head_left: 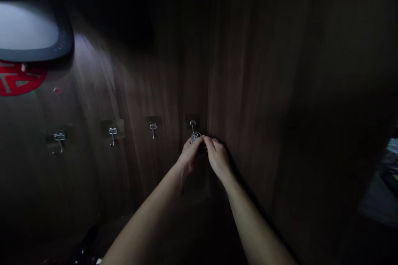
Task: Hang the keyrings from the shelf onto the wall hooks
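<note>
Both my hands reach forward to a wooden panel, close to its inner corner. A small bunch of shiny metal, which looks like keys on a ring (195,137), shows at the fingertips of my left hand (189,154), closed around it. My right hand (217,156) is closed in a pinch, its fingertips meeting the left thumb; what lies between them is hidden. Just above the keys is a metal wall hook (192,123) on a clear adhesive patch. Whether the ring hangs on this hook cannot be made out.
Left along the panel run more hooks: one nearby (153,128), a second hook (112,132) and a far-left hook (59,137). A grey-and-black lamp-like object (34,29) hangs upper left over a red cut-out decoration (27,83). A dark side panel (255,91) stands at right.
</note>
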Motion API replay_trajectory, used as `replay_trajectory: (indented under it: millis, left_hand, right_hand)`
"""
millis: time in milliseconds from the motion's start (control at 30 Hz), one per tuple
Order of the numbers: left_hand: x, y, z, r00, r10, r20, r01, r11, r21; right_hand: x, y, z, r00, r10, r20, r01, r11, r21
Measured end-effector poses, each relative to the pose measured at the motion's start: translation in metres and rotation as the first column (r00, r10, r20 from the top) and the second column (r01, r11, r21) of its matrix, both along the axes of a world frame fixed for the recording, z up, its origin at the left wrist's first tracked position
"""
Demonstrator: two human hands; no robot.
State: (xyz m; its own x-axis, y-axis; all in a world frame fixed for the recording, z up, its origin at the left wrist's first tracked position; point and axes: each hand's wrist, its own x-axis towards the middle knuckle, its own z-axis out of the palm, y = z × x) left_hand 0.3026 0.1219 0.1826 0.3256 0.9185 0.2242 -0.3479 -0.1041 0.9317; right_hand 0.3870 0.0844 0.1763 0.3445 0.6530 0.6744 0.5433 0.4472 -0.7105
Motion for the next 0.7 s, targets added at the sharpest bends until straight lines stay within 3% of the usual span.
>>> replay_trajectory:
  millis: [100, 167, 300, 467, 700]
  left_hand:
    - [0.003, 0.002, -0.001, 0.997, -0.040, 0.067, 0.043, 0.998, -0.044]
    - [0.004, 0.005, -0.003, 0.996, -0.043, 0.082, 0.048, 0.997, -0.060]
    - [-0.001, 0.007, -0.003, 0.998, -0.042, 0.039, 0.044, 0.997, -0.070]
    - [-0.010, 0.007, 0.006, 0.998, -0.014, -0.065, 0.011, 0.998, -0.058]
    - [-0.022, -0.002, 0.020, 0.991, 0.010, -0.131, -0.020, 0.997, -0.076]
  right_hand:
    - [-0.003, -0.004, 0.013, 0.977, -0.146, 0.154, 0.135, 0.988, 0.080]
    - [-0.004, 0.000, 0.022, 0.953, -0.170, 0.251, 0.149, 0.984, 0.098]
    - [-0.002, 0.014, 0.032, 0.903, -0.144, 0.406, 0.155, 0.988, 0.005]
    - [0.003, 0.026, 0.035, 0.911, -0.117, 0.396, 0.153, 0.986, -0.060]
    - [0.009, 0.029, 0.042, 0.947, 0.020, 0.322, 0.035, 0.986, -0.164]
